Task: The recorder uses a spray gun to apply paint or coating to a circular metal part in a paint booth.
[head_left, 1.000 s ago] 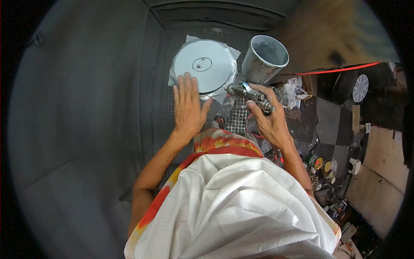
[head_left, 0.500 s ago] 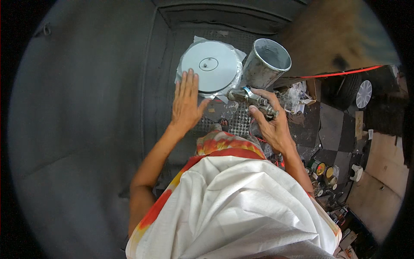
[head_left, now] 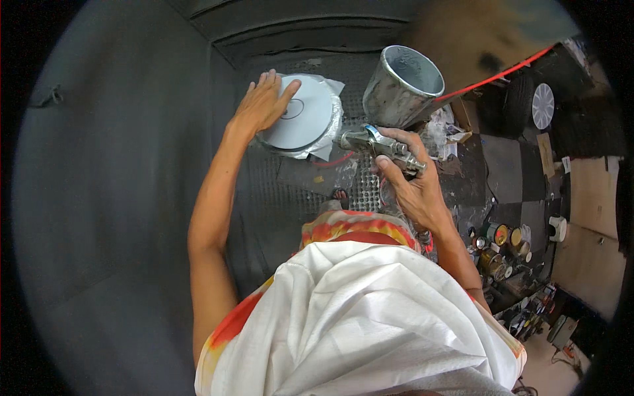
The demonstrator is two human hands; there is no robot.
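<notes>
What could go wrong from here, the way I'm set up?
Your left hand overlaps the pale disc; contact might smudge or shift it. The spray gun in your right hand points leftward, so an accidental squeeze could spray the left hand or disc. The metal cup has no lid, so anything inside might spill if it tips.

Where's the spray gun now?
In the head view, the spray gun is right of centre, in the right hand, with the metal cup just above it and the white disc to its left.
</notes>
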